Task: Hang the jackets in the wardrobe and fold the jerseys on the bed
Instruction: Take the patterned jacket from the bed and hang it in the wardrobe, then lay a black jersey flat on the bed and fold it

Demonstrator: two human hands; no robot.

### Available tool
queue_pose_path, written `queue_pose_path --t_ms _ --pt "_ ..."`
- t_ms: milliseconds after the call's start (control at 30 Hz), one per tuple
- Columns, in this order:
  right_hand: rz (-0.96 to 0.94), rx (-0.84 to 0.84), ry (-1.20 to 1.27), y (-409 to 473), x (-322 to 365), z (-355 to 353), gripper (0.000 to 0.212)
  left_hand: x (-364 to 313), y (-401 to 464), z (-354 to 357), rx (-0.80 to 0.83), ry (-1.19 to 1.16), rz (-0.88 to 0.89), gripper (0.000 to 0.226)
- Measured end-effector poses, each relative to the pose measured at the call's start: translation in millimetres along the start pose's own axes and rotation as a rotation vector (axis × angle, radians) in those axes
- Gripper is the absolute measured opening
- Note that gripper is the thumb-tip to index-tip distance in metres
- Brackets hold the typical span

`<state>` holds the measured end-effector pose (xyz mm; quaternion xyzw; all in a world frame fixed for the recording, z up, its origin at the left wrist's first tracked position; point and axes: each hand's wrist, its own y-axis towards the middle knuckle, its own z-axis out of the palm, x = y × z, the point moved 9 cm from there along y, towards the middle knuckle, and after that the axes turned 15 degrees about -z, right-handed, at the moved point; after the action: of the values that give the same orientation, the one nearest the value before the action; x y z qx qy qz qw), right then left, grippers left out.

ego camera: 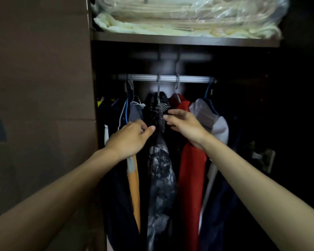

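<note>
A black and grey patterned jacket [159, 171] hangs on a hanger from the metal rail [163, 78] inside the dark wardrobe. My left hand [129, 136] is at its left side, fingers curled, thumb tip against the dark fabric. My right hand [184, 125] reaches its collar from the right, fingertips touching or pinching the cloth near the striped lining. Beside it hang a red jacket [190, 178], a grey and orange garment [133, 171] and a white-grey one [212, 120].
The wardrobe's brown side panel [42, 105] fills the left. A shelf [185, 40] above the rail holds cream bedding in clear plastic [185, 15]. Darker clothes hang at the far left. The wardrobe's right part is dark.
</note>
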<state>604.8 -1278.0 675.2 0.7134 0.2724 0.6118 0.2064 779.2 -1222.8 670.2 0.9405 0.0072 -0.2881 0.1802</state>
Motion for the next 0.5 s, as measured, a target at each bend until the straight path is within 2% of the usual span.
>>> queue_pose_path --t_ms 133,267,400,500 --pt "0.076 -0.037 -0.09 -78.5 13.3 -19.0 0.034 -6.9 -34.3 25.3 0.089 -0.069 0.061 0.042" --pt "0.139 -0.109 -0.246 -156.5 33.8 -55.4 0.028 -28.5 -70.5 62.5 0.227 -0.252 0.118 0.043" --pt "0.172 -0.192 -0.372 -233.9 71.4 -96.3 0.022 -72.0 -120.2 94.2 0.371 -0.424 0.186 0.028" --pt "0.187 -0.254 -0.418 -297.3 112.8 -125.3 0.026 -117.4 -168.3 110.0 0.464 -0.506 0.286 0.023"
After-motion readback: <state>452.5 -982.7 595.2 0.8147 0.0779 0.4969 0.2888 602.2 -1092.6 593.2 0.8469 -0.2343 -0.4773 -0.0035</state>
